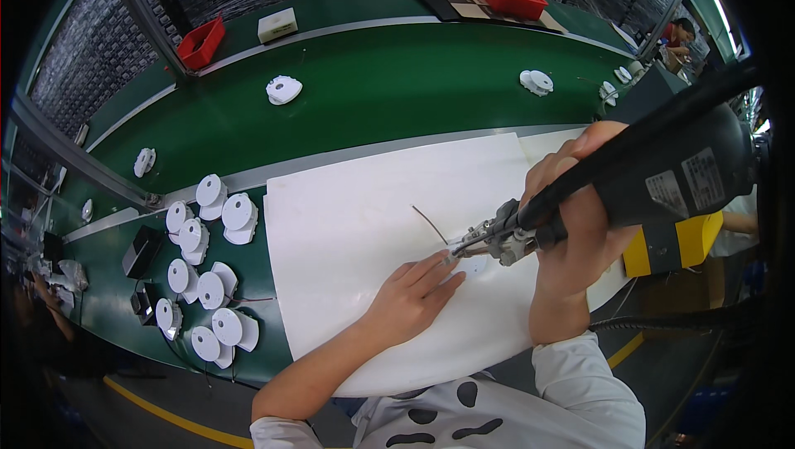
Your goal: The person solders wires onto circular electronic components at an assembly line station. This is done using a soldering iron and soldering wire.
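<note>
My right hand is wrapped around a bulky black hand tool with a cable and a metal nose. The nose points left and down over a white board. Right at its tip, the closed fingertips of my left hand hold a small white part, mostly hidden by the nose and fingers. A thin dark wire sticks up from there toward the far side.
Several white round parts stand left of the board, beside black boxes. More white parts lie on the green conveyor belt beyond. Red bins and a pale box line the far ledge. Another person sits far right.
</note>
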The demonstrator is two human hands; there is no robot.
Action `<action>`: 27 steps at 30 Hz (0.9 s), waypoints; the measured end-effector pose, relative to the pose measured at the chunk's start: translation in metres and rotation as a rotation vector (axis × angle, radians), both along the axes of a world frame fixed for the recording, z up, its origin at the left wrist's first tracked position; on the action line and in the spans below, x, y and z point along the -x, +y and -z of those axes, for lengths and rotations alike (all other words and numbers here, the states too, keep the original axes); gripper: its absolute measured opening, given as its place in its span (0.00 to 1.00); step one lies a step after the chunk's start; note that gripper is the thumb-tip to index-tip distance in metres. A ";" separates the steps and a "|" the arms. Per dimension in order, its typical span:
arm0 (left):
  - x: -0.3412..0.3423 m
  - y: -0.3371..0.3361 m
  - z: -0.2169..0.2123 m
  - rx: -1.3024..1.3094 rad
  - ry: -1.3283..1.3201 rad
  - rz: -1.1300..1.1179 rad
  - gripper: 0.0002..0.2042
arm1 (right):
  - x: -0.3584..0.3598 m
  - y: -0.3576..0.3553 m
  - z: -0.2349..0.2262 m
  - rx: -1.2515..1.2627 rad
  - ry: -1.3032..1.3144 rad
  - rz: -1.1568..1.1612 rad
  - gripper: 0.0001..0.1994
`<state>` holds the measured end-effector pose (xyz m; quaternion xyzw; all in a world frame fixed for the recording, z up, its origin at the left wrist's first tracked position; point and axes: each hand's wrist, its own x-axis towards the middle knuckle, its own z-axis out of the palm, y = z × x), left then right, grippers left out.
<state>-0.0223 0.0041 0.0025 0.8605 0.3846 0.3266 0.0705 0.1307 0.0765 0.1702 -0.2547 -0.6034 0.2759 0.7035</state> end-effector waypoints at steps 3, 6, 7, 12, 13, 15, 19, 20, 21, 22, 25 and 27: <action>0.000 0.000 0.000 0.000 -0.008 0.003 0.15 | 0.000 0.000 0.000 0.013 0.016 0.015 0.12; -0.001 0.000 0.000 0.005 -0.013 0.005 0.16 | -0.002 0.002 0.001 -0.011 0.001 -0.007 0.12; 0.000 0.000 0.000 0.004 -0.013 0.006 0.16 | -0.003 0.003 0.003 -0.026 -0.015 -0.016 0.12; 0.000 0.000 0.000 0.003 -0.010 0.011 0.16 | -0.002 0.005 0.007 -0.054 -0.023 -0.012 0.12; -0.001 0.000 0.001 0.005 -0.015 0.012 0.16 | -0.002 0.005 0.007 -0.058 -0.026 -0.010 0.12; -0.001 0.000 0.001 0.004 -0.017 0.015 0.16 | -0.003 0.006 0.007 -0.054 -0.016 -0.025 0.12; -0.001 -0.002 0.000 -0.007 -0.020 0.016 0.16 | -0.004 0.005 0.013 -0.041 0.006 -0.100 0.12; -0.002 -0.003 0.000 -0.007 -0.019 0.016 0.16 | -0.002 0.006 0.017 -0.041 0.007 -0.099 0.12; -0.001 -0.001 0.001 -0.033 -0.029 0.013 0.17 | 0.002 0.009 0.021 -0.139 -0.050 -0.036 0.13; -0.001 0.000 0.001 -0.061 -0.039 0.009 0.17 | 0.004 0.011 0.022 -0.238 -0.107 0.028 0.13; 0.002 -0.001 -0.002 -0.017 0.009 0.005 0.16 | 0.000 0.000 0.021 -0.069 -0.087 0.070 0.15; 0.008 0.008 0.004 -0.038 0.018 0.015 0.15 | -0.003 0.001 0.008 -0.057 0.139 0.030 0.18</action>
